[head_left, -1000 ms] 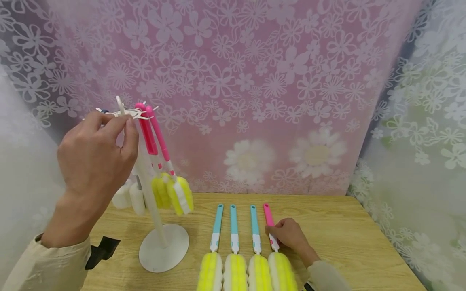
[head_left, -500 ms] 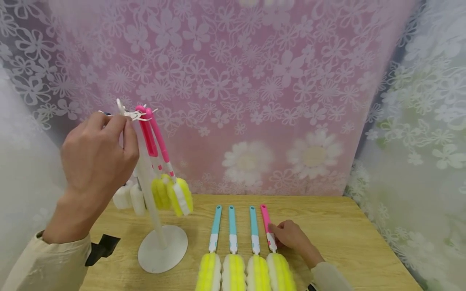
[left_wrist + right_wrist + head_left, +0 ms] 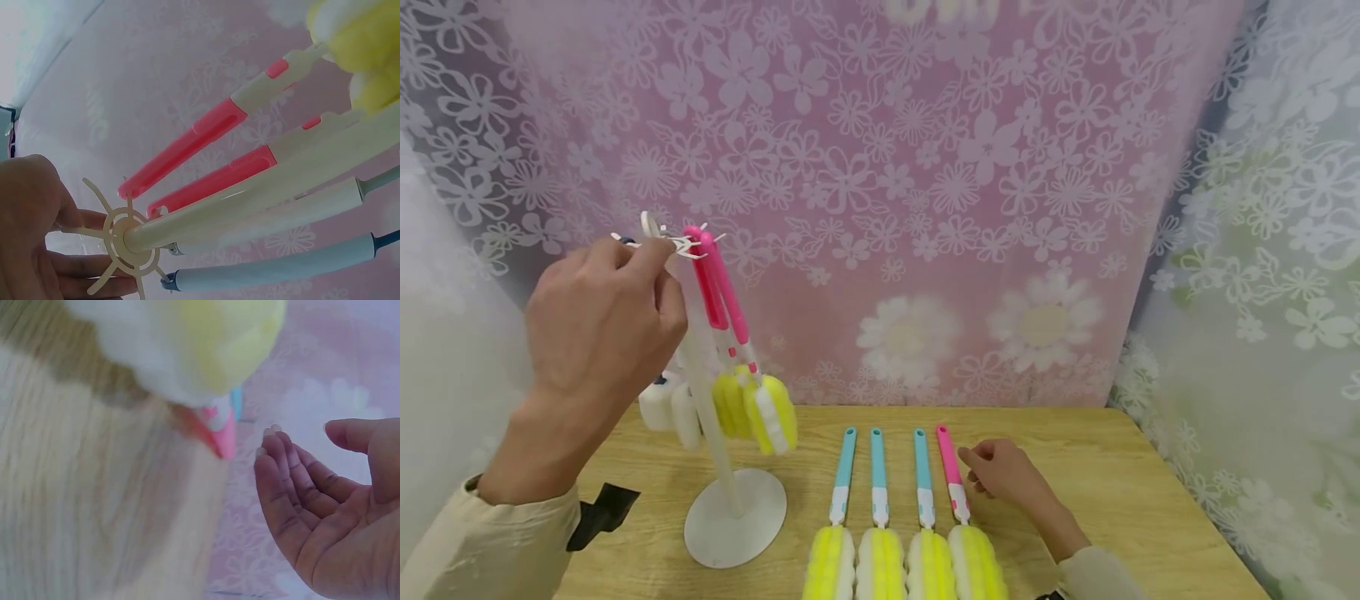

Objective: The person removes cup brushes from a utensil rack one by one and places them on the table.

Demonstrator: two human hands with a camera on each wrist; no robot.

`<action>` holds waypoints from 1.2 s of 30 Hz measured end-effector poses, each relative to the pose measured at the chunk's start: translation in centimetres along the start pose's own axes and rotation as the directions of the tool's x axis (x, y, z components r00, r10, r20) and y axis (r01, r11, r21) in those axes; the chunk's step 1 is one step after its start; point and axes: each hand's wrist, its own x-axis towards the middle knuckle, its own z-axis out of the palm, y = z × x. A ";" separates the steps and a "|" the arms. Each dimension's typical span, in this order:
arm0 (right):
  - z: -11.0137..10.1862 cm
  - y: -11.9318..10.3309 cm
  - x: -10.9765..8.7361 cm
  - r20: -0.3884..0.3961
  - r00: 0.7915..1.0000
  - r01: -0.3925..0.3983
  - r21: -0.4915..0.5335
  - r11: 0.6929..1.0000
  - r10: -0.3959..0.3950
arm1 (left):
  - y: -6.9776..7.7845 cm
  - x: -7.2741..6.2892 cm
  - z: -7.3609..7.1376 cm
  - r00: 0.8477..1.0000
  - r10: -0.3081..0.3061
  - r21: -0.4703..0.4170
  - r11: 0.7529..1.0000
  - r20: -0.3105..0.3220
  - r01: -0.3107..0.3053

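My left hand (image 3: pixel 602 333) holds the spoked top ring (image 3: pixel 107 234) of a white hanging rack (image 3: pixel 736 521), its thumb and fingers on a spoke in the left wrist view. Two pink-handled sponge brushes (image 3: pixel 726 287) with yellow-and-white heads hang from it. Two more brushes hang beside the pole, one with a pale blue handle (image 3: pixel 275 272); their white heads (image 3: pixel 658 404) show behind my arm. On the table lies a pink-handled bottle brush (image 3: pixel 950 458). Just right of it, my right hand (image 3: pixel 1011 479) is loosely curled, holding nothing and apart from the handle.
Three turquoise-handled brushes (image 3: pixel 877 458) lie in a row left of the pink one, handles pointing away. The wooden table (image 3: pixel 1120 483) ends at a pink floral curtain (image 3: pixel 880 208). A pale patterned curtain (image 3: pixel 1285 333) hangs on the right.
My right hand has come off the pink brush's handle and moved slightly right. My left hand stays at the rack's top; the hanging brushes have shifted a little.
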 end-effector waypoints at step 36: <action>3.7 -17.5 -0.3 0.049 0.801 0.556 0.310 0.771 -0.597 | -0.2 0.1 0.2 0.997 -0.035 -0.010 0.999 -0.065 0.035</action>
